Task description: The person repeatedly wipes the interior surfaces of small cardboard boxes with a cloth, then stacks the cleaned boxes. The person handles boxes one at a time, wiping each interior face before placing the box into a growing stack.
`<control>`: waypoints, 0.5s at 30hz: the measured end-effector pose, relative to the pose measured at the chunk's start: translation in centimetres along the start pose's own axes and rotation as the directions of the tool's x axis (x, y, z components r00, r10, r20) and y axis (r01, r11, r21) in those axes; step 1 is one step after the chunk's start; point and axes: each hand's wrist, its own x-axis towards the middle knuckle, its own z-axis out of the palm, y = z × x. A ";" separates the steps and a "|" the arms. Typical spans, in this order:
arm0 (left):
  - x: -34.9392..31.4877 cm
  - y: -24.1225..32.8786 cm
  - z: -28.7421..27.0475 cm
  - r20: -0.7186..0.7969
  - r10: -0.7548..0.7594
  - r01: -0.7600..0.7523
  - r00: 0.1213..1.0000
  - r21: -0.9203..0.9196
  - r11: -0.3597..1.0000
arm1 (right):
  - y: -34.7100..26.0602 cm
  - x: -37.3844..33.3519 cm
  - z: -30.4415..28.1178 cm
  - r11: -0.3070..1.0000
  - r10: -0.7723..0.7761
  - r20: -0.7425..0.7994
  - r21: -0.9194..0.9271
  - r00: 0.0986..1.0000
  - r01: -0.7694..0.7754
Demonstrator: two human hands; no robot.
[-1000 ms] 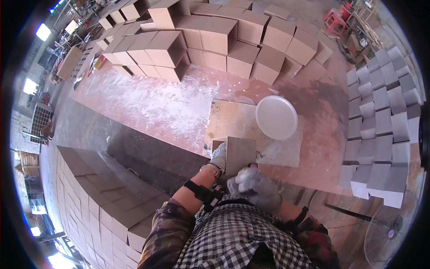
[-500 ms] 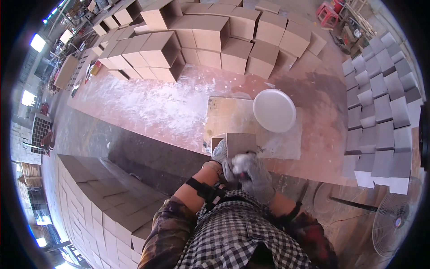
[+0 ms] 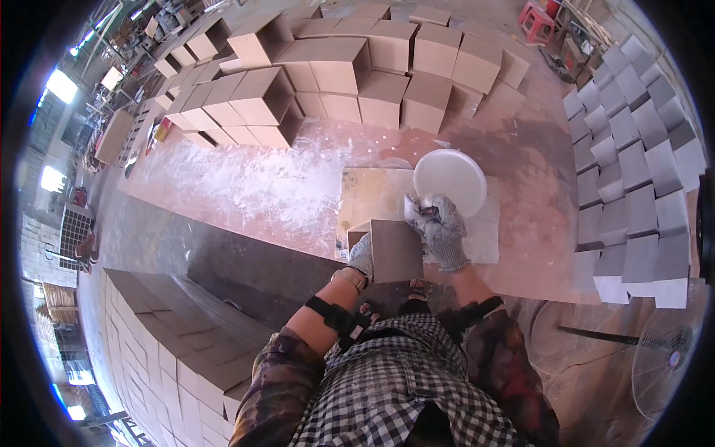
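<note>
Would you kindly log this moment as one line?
left hand: at open end of box | right hand: near box's corner, gripping small item, kind unclear | beyond: stacked boxes

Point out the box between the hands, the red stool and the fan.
Box (image 3: pixel 397 252): head view, middle of its broad outer side.
Red stool (image 3: pixel 537 23): head view, upper right, its side below the seat.
Fan (image 3: pixel 675 359): head view, lower right, the hub of its wire guard.
</note>
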 end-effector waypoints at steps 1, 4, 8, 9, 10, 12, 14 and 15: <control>-0.1 -0.2 0.0 0.019 -0.040 0.043 0.999 -0.202 0.979 | 1.1 0.0 -0.3 0.994 -0.113 0.003 -0.010 0.994 0.113; -0.1 4.9 -1.4 0.084 0.037 -0.079 0.996 0.566 0.820 | 5.4 -3.6 -0.9 0.926 -0.028 0.087 0.378 0.996 -0.007; -1.0 0.1 -0.6 0.063 0.038 -0.055 0.997 0.293 0.955 | 1.6 -9.7 -3.7 0.182 0.171 0.509 0.825 0.844 -0.534; -0.7 -0.5 -0.2 0.029 0.007 -0.009 1.000 0.064 0.998 | 3.9 -10.3 -4.1 0.419 0.090 0.451 0.792 0.888 -0.445; -0.9 -1.3 -0.1 -0.015 -0.033 0.030 0.999 -0.169 0.985 | 4.2 -10.2 -3.9 0.521 0.042 0.437 0.758 0.899 -0.392; -0.3 2.1 -1.1 0.177 0.217 -0.280 0.960 0.585 0.761 | 3.9 -7.9 -3.4 0.510 0.008 0.411 0.783 0.912 -0.357; -0.1 5.7 -1.8 0.162 0.093 -0.171 0.983 0.588 0.791 | 2.8 -4.1 -2.2 0.384 0.006 0.411 0.841 0.912 -0.382; -0.3 6.7 -2.0 0.132 -0.045 -0.042 0.990 0.590 0.806 | 2.4 -2.5 -1.4 0.813 0.005 0.241 0.564 0.970 -0.145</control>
